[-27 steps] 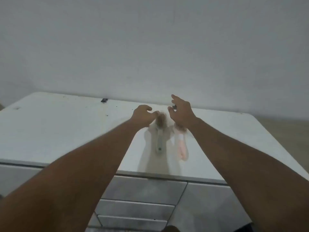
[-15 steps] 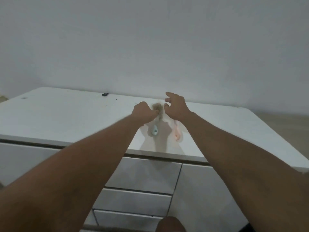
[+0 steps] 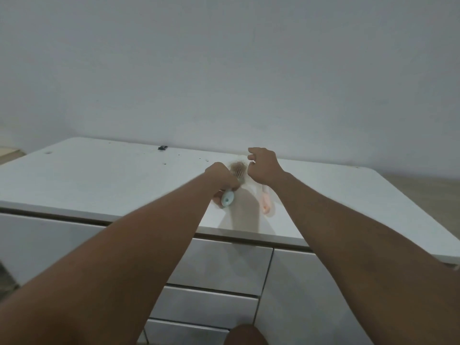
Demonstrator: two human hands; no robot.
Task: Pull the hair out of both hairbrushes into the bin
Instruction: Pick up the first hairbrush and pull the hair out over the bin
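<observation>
While no bin shows anywhere in view, the job looks barely begun, as far as can be judged. Left of the middle, the left hand [image 3: 220,179] is wrapped round the handle of the blue brush [image 3: 227,199], holding it over the table [image 3: 74,185] with the head pointing away. A brownish clump of hair [image 3: 237,170] sits thick in its bristles, so nothing appears to have been pulled out yet. Just to the right, the right hand [image 3: 262,168] hovers with its fingers loosely curled and nothing visible between them. Under that hand the pink brush [image 3: 265,202] lies on the table. Only its handle shows, and whether its head carries hair is hidden. Both brushes seem left to clean.

The table is smooth, white and faintly glossy, dotted with dark specks. A small dark object [image 3: 162,147] sits at its back edge, and flat-fronted drawers [image 3: 219,265] run below. The blue handle looks like hard plastic with a rounded end. The hair looks matted and fuzzy, and the pink handle is rounded and smooth.
</observation>
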